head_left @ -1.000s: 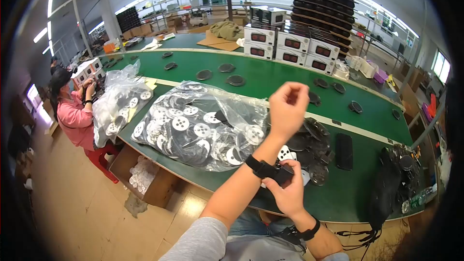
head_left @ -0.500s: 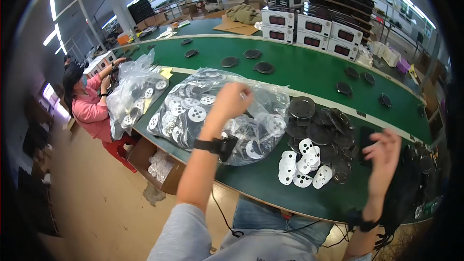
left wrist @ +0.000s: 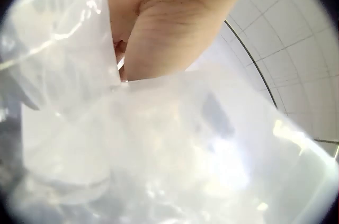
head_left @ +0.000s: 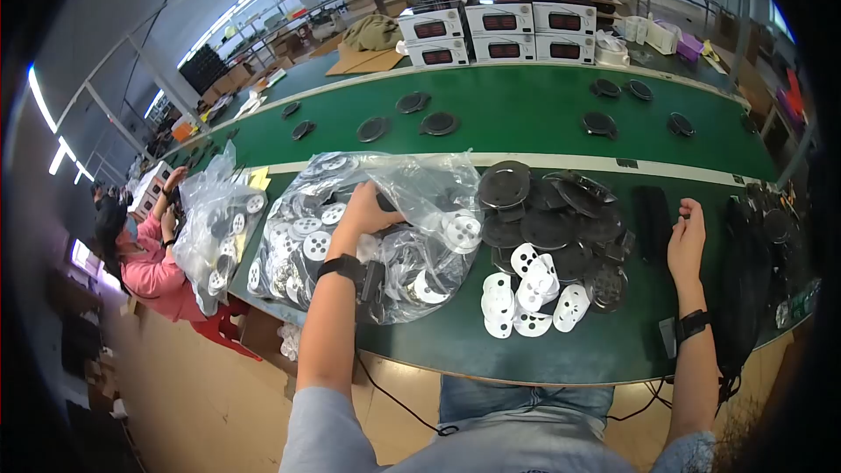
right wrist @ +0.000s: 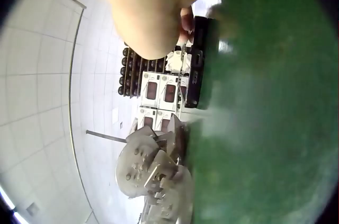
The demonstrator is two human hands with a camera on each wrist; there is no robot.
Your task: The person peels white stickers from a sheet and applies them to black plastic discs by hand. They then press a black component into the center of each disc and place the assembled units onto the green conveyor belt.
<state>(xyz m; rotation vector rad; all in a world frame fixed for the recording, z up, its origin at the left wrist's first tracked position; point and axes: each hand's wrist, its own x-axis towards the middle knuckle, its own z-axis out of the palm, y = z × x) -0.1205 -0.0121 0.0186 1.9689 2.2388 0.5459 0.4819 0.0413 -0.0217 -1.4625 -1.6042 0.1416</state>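
From here I judge the plastic bag (head_left: 434,177) of discs (head_left: 316,246) on the table (head_left: 420,349) heavy, soft, slippery, best held by bunched plastic; my left hand (head_left: 364,214) touches it, grip unclear, my right hand (head_left: 686,243) relaxed.

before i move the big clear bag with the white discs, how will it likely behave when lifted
The clear bag would probably sag, as its film looks thin and wrinkled. It may feel fairly heavy, bulging with many white discs, which look loose and could shift.
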